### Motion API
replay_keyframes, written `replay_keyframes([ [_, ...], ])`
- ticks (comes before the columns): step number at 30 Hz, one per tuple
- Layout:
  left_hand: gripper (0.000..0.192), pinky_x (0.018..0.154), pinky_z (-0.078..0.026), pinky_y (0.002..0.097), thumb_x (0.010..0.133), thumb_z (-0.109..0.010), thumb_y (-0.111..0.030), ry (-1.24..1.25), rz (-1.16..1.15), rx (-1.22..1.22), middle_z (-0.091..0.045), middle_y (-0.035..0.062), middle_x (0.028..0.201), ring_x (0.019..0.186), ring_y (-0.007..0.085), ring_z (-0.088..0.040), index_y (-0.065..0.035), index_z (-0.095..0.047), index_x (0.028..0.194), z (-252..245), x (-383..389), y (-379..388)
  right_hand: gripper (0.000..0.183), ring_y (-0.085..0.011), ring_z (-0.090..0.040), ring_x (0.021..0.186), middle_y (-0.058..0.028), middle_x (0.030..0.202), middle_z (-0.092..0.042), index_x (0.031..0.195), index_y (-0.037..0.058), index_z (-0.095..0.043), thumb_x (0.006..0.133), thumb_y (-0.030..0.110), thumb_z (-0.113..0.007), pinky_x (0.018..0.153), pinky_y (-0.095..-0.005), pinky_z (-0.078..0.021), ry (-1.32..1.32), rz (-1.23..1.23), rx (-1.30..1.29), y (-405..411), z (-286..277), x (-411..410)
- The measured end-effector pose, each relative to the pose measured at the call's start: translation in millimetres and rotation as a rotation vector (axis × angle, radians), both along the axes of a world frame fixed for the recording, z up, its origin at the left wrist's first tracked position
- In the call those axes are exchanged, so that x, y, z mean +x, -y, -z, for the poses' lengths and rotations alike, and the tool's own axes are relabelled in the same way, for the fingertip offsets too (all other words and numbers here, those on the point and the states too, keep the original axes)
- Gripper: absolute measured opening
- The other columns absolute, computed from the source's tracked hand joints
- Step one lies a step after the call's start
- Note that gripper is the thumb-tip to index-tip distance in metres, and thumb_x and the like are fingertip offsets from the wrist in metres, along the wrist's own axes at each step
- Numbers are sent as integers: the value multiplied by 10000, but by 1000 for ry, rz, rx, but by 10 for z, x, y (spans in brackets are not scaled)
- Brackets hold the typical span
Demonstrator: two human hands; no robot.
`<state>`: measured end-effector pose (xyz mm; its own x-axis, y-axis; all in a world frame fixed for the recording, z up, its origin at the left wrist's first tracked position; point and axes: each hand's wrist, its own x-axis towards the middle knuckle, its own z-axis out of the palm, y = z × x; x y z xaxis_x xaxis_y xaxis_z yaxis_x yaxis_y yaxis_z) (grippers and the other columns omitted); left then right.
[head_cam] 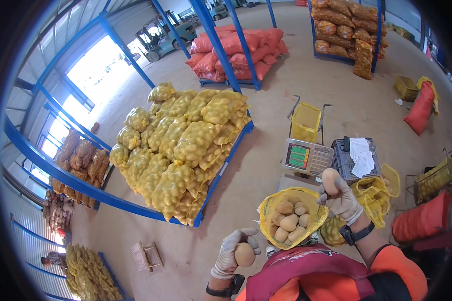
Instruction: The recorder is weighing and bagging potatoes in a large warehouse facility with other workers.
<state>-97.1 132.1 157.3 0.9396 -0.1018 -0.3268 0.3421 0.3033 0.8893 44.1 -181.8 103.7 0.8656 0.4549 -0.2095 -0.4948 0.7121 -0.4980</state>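
Observation:
My left hand (238, 250), in a pale work glove, holds a round potato (245, 254) left of an upright yellow mesh sack (264, 214). The sack's mouth is open, and several potatoes (289, 222) show inside. On the other side, my gloved right hand (337, 195) grips another potato (329, 181) above the sack's right rim. Just beyond the sack stands a digital scale (309, 157) with a lit green display. Beside it, papers (361, 161) lie on a dark plastic crate (341, 160).
A blue-framed pallet (226, 173) bears stacked yellow net sacks of potatoes (196, 143) at left. Red sacks (423, 218) and a loaded hand cart (435, 178) stand at right. A small stool (147, 256) is at lower left. Farther off are a forklift (162, 37) and a person (54, 259).

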Motion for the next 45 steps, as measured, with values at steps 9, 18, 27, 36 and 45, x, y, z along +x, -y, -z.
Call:
replay_keyframes([
  [9, 561, 698, -520, 400, 918, -442, -461, -110, -164, -355, -596, 135, 784, 715, 266, -614, 63, -545, 1090, 136, -71, -20, 400, -206, -611, 748, -90, 909, -626, 1123, 84, -554, 842, 352, -648, 738, -382, -521, -7, -1, 45, -22, -106, 16],
  [18, 563, 703, -526, 407, 915, -446, -473, -116, -163, -335, -614, 135, 787, 716, 279, -628, 55, -557, 1078, 132, -6, 17, 402, -206, -626, 718, -89, 895, -630, 1116, 85, -557, 850, 377, -626, 758, -414, -524, -18, 62, 57, 76, 5, -12],
  [27, 545, 692, -533, 413, 923, -437, -459, -115, -163, -356, -614, 137, 782, 711, 279, -630, 49, -564, 1073, 155, 16, 82, 392, -211, -636, 706, -94, 886, -638, 1108, 80, -556, 853, 371, -619, 749, -432, -532, -47, 101, 72, 153, 103, -17],
  [36, 527, 696, -539, 421, 928, -430, -443, -115, -186, -359, -610, 137, 783, 710, 279, -636, 47, -562, 1072, 184, 28, 75, 383, -206, -610, 694, -92, 877, -625, 1085, 74, -566, 846, 367, -628, 763, -427, -513, -79, 102, 100, 150, 123, 1],
  [45, 528, 699, -539, 419, 928, -430, -444, -106, -195, -362, -604, 133, 781, 709, 274, -632, 47, -562, 1071, 173, -2, 88, 345, -209, -596, 671, -96, 857, -615, 1057, 80, -575, 852, 354, -620, 746, -426, -513, -102, 118, 81, 131, 123, 5],
])
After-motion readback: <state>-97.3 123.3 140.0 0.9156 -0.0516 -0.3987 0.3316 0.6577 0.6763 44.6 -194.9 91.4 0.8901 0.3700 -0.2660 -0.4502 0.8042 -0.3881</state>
